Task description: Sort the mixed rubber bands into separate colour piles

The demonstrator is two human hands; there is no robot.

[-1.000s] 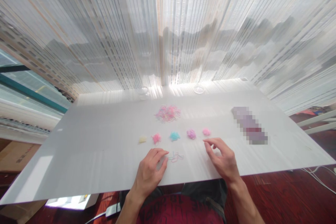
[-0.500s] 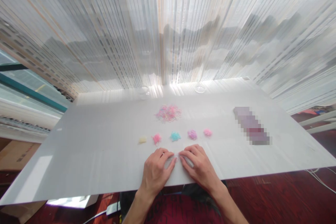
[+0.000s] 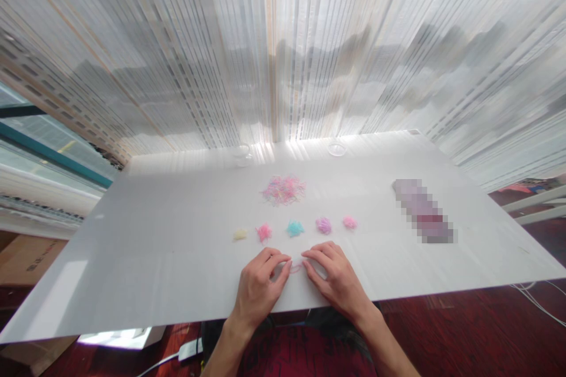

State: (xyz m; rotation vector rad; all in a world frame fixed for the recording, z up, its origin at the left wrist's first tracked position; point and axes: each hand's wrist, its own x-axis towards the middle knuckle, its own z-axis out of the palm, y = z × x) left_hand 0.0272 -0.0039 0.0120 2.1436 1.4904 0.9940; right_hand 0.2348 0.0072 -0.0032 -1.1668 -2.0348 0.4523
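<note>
Near the table's front edge, my left hand (image 3: 262, 278) pinches one end of a thin pink band (image 3: 295, 269). My right hand (image 3: 335, 275) is at the band's other end, its thumb and index fingertips a little apart. Just beyond the hands lies a row of small piles: pale yellow (image 3: 240, 234), hot pink (image 3: 264, 232), turquoise (image 3: 295, 228), purple (image 3: 324, 225) and light pink (image 3: 349, 222). Farther back is a larger mixed pile (image 3: 283, 189) of thin, multicoloured strands.
A blurred-out, long purplish object (image 3: 424, 211) lies on the right of the white table (image 3: 177, 206). Two clear round items (image 3: 336, 149) (image 3: 243, 155) stand by the curtain (image 3: 283, 59) at the back edge. A cardboard box (image 3: 30, 259) is at far left.
The thumb and index fingertips of my left hand have come together and the pink band shows more clearly between the hands. The piles have not moved.
</note>
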